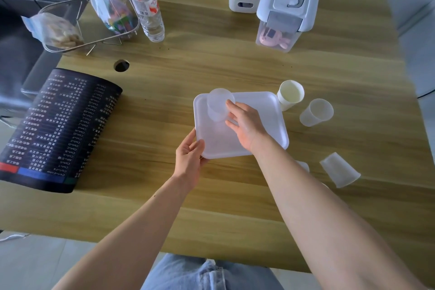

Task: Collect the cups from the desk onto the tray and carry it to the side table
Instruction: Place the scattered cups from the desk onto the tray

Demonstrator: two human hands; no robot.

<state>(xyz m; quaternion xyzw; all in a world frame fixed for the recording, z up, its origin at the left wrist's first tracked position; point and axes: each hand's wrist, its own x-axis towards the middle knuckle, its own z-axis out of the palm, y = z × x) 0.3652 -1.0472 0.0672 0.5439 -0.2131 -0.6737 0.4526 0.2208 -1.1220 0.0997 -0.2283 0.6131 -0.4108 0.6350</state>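
The wooden desk (211,63) has open surface around the white tray (263,125) lying near its middle. The left hand (189,156) pinches the tray's near-left corner. The right hand (244,125), fingers loosely curled, touches a translucent cup (217,107) standing on the tray. Three cups (316,112) stand just past its right edge.

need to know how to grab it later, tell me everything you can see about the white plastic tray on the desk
The white rectangular plastic tray looks smooth and slightly translucent, with rounded corners and a low raised rim. It lies flat on the wooden desk, turned a little askew. The left hand grips its near left corner. One frosted plastic cup stands upright at its far left end, with the right hand against that cup. The other cups lie off the tray to its right.
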